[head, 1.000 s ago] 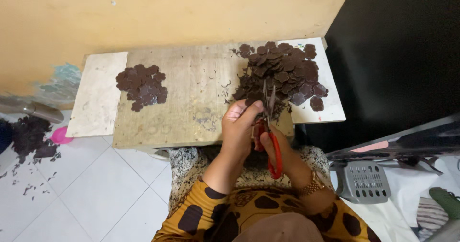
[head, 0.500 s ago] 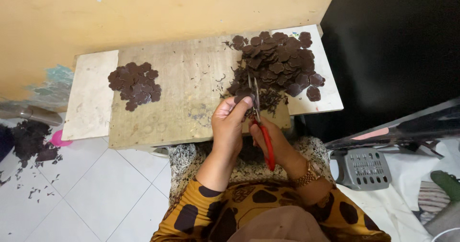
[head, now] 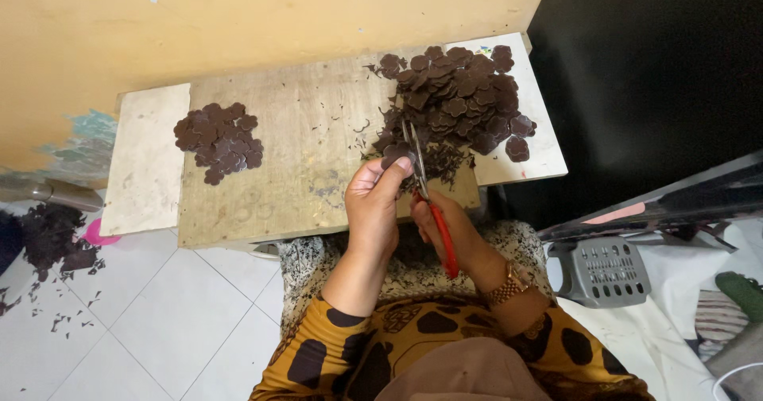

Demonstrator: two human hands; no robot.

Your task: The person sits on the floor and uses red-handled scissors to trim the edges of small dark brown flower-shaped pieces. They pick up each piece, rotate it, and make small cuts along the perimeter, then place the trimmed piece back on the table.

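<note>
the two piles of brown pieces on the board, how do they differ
The right pile is far larger than the left pile. The right pile spreads loosely with thin trimmings strewn around it, while the left pile is compact with a clean edge. The right pile lies next to the scissors and both hands; the left pile lies apart, untouched. Both hold dark brown, flower-shaped flat pieces on the same wooden board.

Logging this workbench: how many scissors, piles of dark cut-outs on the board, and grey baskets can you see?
Scissors, in the right hand: 1
Piles: 2, small pile and big pile
Basket: 1
Total: 4
The left hand pinches one cut-out.
</note>
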